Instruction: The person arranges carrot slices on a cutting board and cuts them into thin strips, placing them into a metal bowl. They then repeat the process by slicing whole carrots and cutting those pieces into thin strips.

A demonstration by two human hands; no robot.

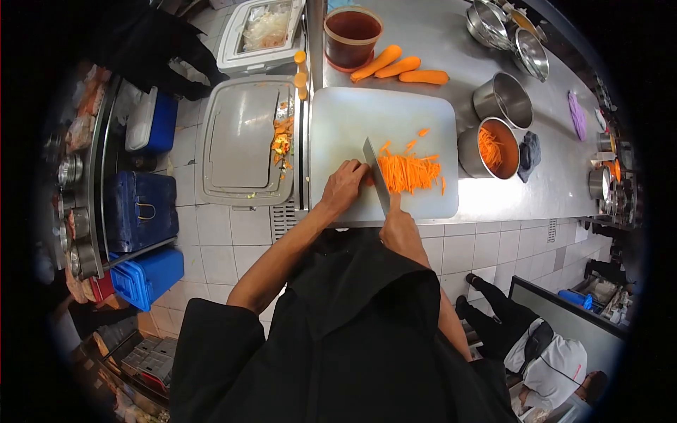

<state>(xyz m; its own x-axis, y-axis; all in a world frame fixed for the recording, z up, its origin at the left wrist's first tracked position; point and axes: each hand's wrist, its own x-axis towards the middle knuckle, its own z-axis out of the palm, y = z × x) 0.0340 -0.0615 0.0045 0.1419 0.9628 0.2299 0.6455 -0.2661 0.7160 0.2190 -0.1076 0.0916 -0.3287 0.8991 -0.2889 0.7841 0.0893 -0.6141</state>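
carrot strips (415, 174) and a knife (376, 169) at a cutting board (338, 116)

seen from the head, both hands of the person meet over the pale board, which lies near the front edge of a steel counter (553, 158). the right hand (402, 233) is closed around the knife's handle at the board's near edge; the blade slants away from the body, its far end leaning to the left. the left hand (345, 185) is just left of the blade, its fingers curled and drawn together over a carrot piece (368, 180), which is mostly hidden by the fingertips. whether the blade touches the piece cannot be told. the strips lie in a loose heap just right of the blade, with a few stray bits around them.

beyond the board, 3 whole carrots (400, 67) lie side by side, right of a dark tub (350, 51). to the right of the board stand 2 steel pots: the nearer pot (469, 158) contains more orange strips, and the farther pot (486, 106) is close behind it. a dark cloth (529, 156) lies beside the nearer pot. left of the counter, a grey lid (240, 134) bears vegetable scraps (283, 141) along its right side. at lower right, another person (557, 366) in a pale top is well apart from the board.
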